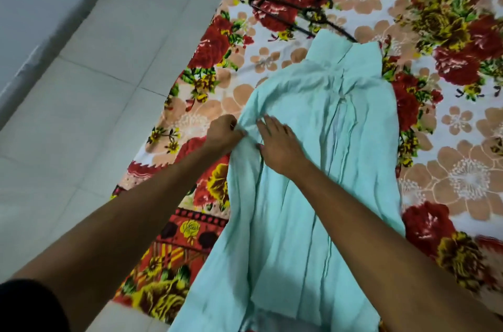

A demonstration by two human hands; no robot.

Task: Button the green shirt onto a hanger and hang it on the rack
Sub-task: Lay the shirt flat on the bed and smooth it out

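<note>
shirt (pixel 313 154) on bedsheet (pixel 449 141) | hanger (pixel 285 18) beyond collar | floor (pixel 81 86) left

The green shirt (pixel 313 168) under my hands is thin, soft cloth, matt and creased in long folds. The bedsheet (pixel 449 141) beneath it is printed floral cloth, slightly fuzzy, without shine. The hanger (pixel 288 20) looks like dark, smooth plastic or coated wire; I cannot tell which. The floor tiles (pixel 81 86) are smooth with a faint sheen.
</note>
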